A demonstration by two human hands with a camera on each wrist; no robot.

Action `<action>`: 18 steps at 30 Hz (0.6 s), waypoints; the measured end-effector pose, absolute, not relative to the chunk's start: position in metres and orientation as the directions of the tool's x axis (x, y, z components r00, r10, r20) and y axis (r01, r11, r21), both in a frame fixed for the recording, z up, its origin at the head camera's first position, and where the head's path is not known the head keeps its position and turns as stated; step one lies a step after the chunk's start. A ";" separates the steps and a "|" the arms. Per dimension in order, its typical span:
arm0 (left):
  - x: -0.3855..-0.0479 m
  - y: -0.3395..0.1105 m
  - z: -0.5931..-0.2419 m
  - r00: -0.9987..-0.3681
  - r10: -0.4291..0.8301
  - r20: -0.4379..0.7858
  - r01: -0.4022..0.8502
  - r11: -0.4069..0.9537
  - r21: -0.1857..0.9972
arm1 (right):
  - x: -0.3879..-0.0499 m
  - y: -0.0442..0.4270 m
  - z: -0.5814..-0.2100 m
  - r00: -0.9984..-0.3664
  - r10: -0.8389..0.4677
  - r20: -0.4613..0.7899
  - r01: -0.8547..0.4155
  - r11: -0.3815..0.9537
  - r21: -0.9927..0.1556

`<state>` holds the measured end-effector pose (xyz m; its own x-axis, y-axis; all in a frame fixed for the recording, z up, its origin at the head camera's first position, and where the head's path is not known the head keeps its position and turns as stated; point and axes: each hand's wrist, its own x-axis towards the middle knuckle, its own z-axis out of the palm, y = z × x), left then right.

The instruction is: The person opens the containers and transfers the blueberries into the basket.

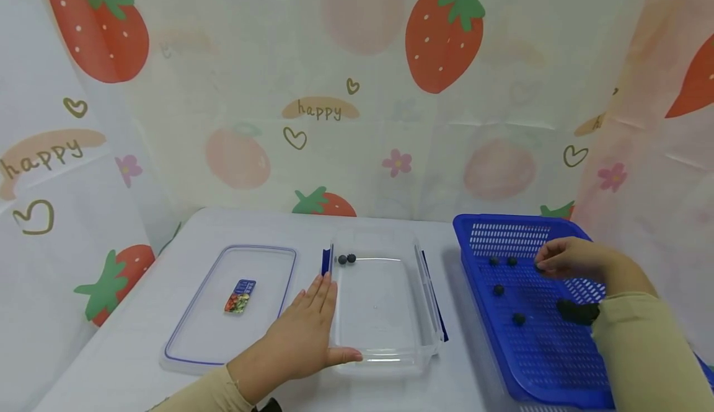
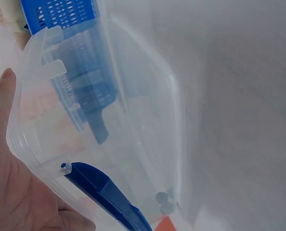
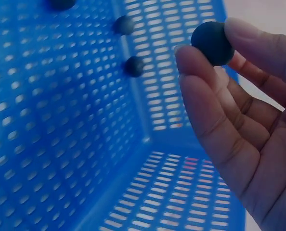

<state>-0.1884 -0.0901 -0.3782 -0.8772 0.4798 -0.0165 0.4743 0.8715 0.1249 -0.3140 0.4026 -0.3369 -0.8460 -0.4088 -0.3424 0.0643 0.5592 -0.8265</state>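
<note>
My right hand (image 1: 577, 262) pinches a small dark ball (image 3: 213, 43) between thumb and fingertips, above the blue basket (image 1: 549, 331). Several similar dark balls (image 1: 519, 319) lie on the basket floor. On the left, my left hand (image 1: 301, 337) rests against a clear plastic container (image 1: 376, 313), its fingers straight along the left side and the thumb on the front rim. Two dark balls (image 1: 347, 259) sit together in the container's back left corner. The container's blue side latch (image 2: 107, 192) hangs unfastened in the left wrist view.
Left of the container lies a clear lid (image 1: 262, 276) with a blue seal and a colourful label (image 1: 240, 296). A white cloth covers the table (image 1: 128, 362). Behind it hangs a strawberry-print curtain (image 1: 251, 77). The basket's raised walls stand around the right hand's area.
</note>
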 end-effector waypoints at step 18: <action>-0.188 -0.089 -0.378 -0.883 0.469 -0.022 0.461 0.876 0.141 | -0.309 0.405 -0.354 -0.866 -0.232 -0.444 0.196 0.658 -0.727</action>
<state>-0.1883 -0.0890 -0.3784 -0.8830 0.4688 -0.0222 0.4615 0.8759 0.1408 -0.3086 0.4051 -0.3542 -0.8656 -0.2321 -0.4438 0.1962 0.6581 -0.7269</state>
